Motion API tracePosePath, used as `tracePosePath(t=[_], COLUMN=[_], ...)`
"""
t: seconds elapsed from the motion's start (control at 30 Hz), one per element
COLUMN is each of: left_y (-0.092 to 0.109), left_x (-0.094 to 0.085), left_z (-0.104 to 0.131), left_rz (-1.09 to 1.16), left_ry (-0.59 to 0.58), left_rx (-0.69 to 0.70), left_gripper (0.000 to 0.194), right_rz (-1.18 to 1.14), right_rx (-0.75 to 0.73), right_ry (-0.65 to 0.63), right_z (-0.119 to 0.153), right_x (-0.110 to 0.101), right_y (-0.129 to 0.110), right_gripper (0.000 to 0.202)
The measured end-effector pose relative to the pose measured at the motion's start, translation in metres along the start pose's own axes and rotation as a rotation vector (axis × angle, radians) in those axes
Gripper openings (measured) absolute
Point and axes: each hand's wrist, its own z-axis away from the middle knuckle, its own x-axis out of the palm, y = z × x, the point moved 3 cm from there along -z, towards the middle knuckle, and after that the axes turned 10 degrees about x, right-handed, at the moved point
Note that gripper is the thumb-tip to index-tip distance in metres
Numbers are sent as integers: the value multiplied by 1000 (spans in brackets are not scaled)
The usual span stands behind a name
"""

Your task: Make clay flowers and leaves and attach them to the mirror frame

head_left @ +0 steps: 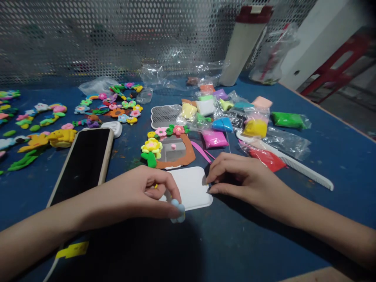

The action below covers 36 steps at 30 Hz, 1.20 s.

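Observation:
My left hand (152,192) pinches a light blue clay flower (178,211) between thumb and forefinger, over the near left side of a white plastic plate (192,184). The plate lies flat on the table, its left part hidden behind that hand. My right hand (232,174) is curled at the plate's right edge, thumb and fingertips closed on it. Just beyond the plate stands a frame of brown clay (188,150), decorated with pink and yellow flowers and green leaves. A small pink piece (173,147) shows within its clear middle.
A phone (85,164) lies left, beside finished clay decorations (117,105). Bagged clay packets (216,139), a white comb (305,168) and a pink tool (201,151) lie right of the frame. A tumbler (243,47) stands behind, near a perforated metal panel (117,35).

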Motion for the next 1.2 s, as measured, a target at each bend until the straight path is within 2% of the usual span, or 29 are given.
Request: tracePosePath(t=[0.23,0.97,1.2], left_y=[-1,1,-5], left_x=[0,4,2], left_z=[0,0,3], left_rz=[28,7,33], left_ry=[9,60,8], left_rx=[8,-34,14], left_gripper=[18,24,18], right_rz=[64,159,152], right_rx=[-25,-30,-61], right_ry=[57,9,4], right_z=[1,-2,-9], right_x=[-3,2,6], right_y=[0,-5,-16], right_gripper=[6,10,10])
